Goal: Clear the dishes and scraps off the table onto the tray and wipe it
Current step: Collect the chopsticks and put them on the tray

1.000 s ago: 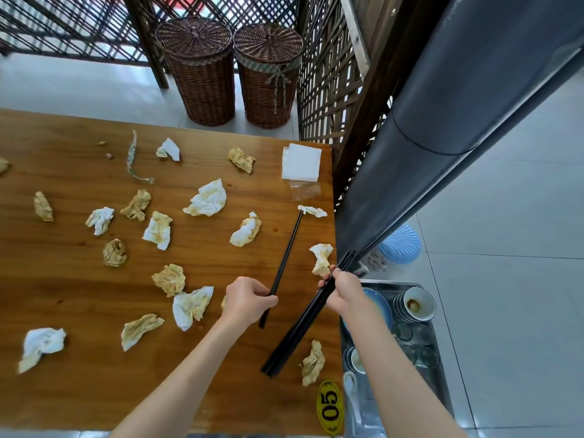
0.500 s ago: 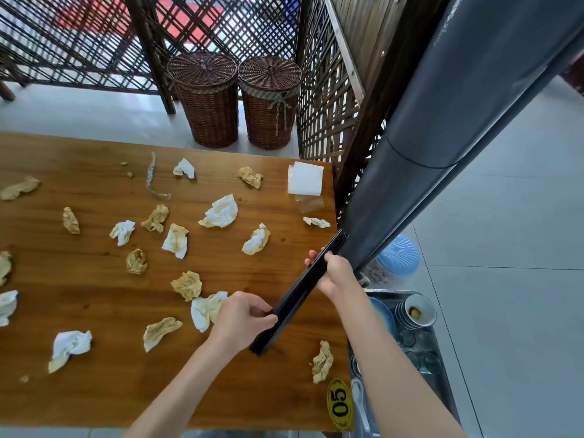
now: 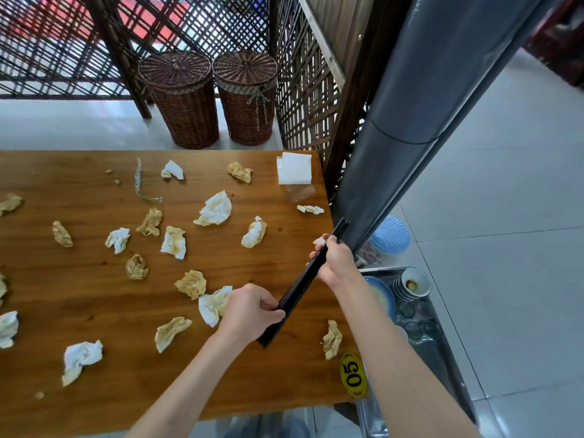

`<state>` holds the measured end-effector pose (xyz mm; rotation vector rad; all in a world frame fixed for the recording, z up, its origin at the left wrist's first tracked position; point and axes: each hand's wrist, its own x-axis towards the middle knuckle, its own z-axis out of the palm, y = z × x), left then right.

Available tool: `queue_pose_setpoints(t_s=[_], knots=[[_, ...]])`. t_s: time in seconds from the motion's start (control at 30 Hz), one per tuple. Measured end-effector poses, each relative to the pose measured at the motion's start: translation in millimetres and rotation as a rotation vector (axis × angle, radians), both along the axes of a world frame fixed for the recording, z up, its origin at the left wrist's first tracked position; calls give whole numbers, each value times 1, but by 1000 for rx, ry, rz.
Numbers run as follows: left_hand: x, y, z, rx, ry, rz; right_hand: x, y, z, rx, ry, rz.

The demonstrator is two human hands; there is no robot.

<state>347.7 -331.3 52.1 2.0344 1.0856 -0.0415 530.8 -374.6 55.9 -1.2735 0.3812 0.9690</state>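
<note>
A bundle of black chopsticks (image 3: 300,284) slants over the right part of the wooden table (image 3: 94,305). My left hand (image 3: 249,312) grips its lower end and my right hand (image 3: 335,263) grips its upper part. Several crumpled, stained napkins lie scattered over the table, such as one (image 3: 215,210) in the middle and one (image 3: 332,339) near the right edge. A metal tray (image 3: 423,339) stands right of the table, holding a blue plate (image 3: 380,295), stacked small bowls (image 3: 412,282) and glasses.
A stack of clean white napkins (image 3: 294,168) sits at the table's far right corner. A yellow "05" tag (image 3: 353,374) marks the near right corner. A grey column (image 3: 410,121) rises beside the table. Two wicker baskets (image 3: 215,99) stand behind it by a lattice screen.
My left hand picked up the loose chopstick from the table and joined it to the bundle in my right hand. Both hands now hold the bundle together.
</note>
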Motion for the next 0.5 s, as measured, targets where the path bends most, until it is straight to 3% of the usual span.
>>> queue_pose_setpoints(t_s=[0.23, 0.43, 0.5], knots=[[3, 2, 8, 20, 1, -207, -5, -23, 2, -100, -84, -137], [26, -18, 3, 20, -102, -355, 6, -63, 2, -123, -64, -272], [40, -26, -3, -55, -99, -365, 12, -73, 1, -102, -48, -304]])
